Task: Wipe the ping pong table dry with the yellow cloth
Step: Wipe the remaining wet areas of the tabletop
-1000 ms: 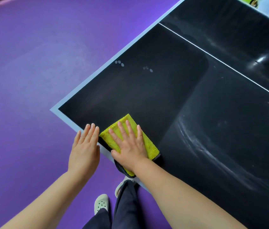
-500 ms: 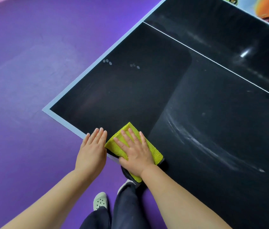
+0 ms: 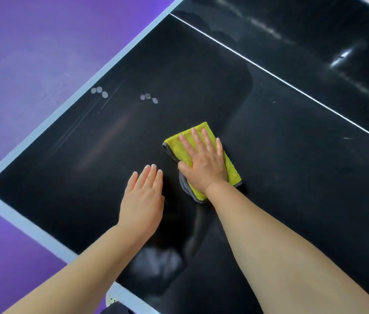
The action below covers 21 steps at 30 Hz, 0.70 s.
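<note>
on the table (image 3: 292,166), your right hand (image 3: 204,165) presses flat on the yellow cloth (image 3: 232,169); your left hand (image 3: 142,200) rests open. it looks soft and floppy, so keep the palm centred.

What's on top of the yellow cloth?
The right hand lies flat on the yellow cloth, fingers spread. A grey underside shows at its edge; the table beneath is hidden.

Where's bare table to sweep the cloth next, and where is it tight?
Free: between the yellow cloth and the pale side border, and from the cloth right to the white line. Tight: just left of the cloth, where the left hand sits beside the right hand pressing it.
</note>
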Each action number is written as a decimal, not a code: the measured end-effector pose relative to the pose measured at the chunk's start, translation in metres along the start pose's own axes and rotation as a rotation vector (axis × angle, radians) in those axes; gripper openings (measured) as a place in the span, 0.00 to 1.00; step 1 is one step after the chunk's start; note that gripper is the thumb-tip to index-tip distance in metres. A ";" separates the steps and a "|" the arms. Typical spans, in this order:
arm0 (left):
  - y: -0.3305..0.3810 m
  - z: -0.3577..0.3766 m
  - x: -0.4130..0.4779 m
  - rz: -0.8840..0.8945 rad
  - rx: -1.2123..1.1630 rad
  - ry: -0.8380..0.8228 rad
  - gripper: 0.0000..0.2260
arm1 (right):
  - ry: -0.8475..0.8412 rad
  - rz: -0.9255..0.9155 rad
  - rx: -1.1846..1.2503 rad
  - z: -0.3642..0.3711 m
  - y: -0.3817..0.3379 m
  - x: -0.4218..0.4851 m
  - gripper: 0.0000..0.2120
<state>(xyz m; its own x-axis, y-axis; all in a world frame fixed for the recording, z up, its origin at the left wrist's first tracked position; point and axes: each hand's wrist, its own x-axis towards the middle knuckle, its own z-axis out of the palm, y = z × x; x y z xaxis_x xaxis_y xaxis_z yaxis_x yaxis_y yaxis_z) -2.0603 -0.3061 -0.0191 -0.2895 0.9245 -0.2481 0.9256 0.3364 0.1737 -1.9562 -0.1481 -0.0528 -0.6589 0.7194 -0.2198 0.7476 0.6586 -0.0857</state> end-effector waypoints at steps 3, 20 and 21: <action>0.034 -0.011 0.055 -0.004 0.015 -0.031 0.34 | 0.023 0.017 0.002 -0.011 0.042 0.042 0.33; 0.129 -0.032 0.210 -0.019 0.432 -0.362 0.45 | 0.051 0.092 0.013 -0.062 0.200 0.229 0.31; 0.132 -0.032 0.213 -0.017 0.469 -0.378 0.44 | 0.050 0.090 0.014 -0.065 0.206 0.235 0.31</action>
<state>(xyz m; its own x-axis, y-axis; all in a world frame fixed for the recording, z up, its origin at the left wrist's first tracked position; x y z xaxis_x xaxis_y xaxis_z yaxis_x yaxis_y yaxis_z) -2.0075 -0.0594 -0.0187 -0.2776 0.7632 -0.5835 0.9554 0.1558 -0.2507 -1.9622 0.1713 -0.0594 -0.5924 0.7856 -0.1786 0.8046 0.5882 -0.0817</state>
